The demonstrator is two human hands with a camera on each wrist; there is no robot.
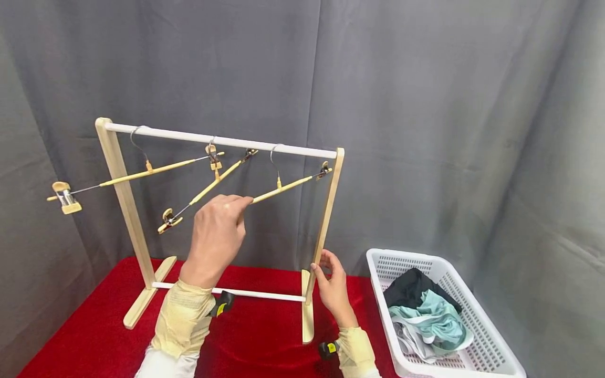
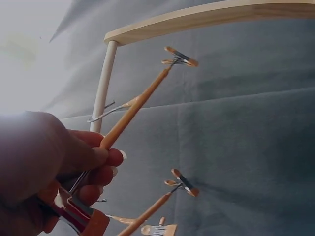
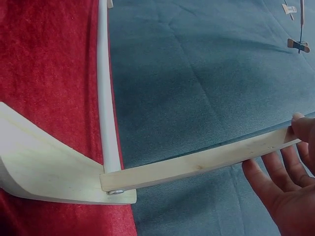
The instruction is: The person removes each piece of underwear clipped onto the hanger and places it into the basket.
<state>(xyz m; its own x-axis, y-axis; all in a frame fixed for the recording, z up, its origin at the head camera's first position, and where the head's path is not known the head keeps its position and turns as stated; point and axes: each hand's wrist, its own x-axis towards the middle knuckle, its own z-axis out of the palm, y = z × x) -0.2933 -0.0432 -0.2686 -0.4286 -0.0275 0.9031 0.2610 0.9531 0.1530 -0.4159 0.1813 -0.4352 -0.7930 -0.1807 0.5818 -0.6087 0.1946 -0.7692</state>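
Observation:
My left hand [image 1: 218,231] pinches the near half of a wooden clip hanger [image 1: 290,186], whose hook sits over the top rail [image 1: 236,142] of a small clothes rack. In the left wrist view, thumb and fingers close round the hanger's rod [image 2: 132,112], with one clip [image 2: 81,211] under the palm and the other clip [image 2: 180,58] at the far end. My right hand [image 1: 336,289] holds the rack's right post [image 1: 326,215] low down, thumb on one face and fingers [image 3: 278,172] on the other. Two more clip hangers [image 1: 163,169] [image 1: 208,190] hang farther left.
Right of the rack, a white plastic basket [image 1: 491,320] holds black, mint-green and light grey cloth [image 1: 437,315]. The rack's wooden feet [image 1: 308,320] stand on a red cloth [image 1: 255,336], joined by a white lower bar [image 1: 264,294]. Grey curtains [image 1: 416,131] hang behind.

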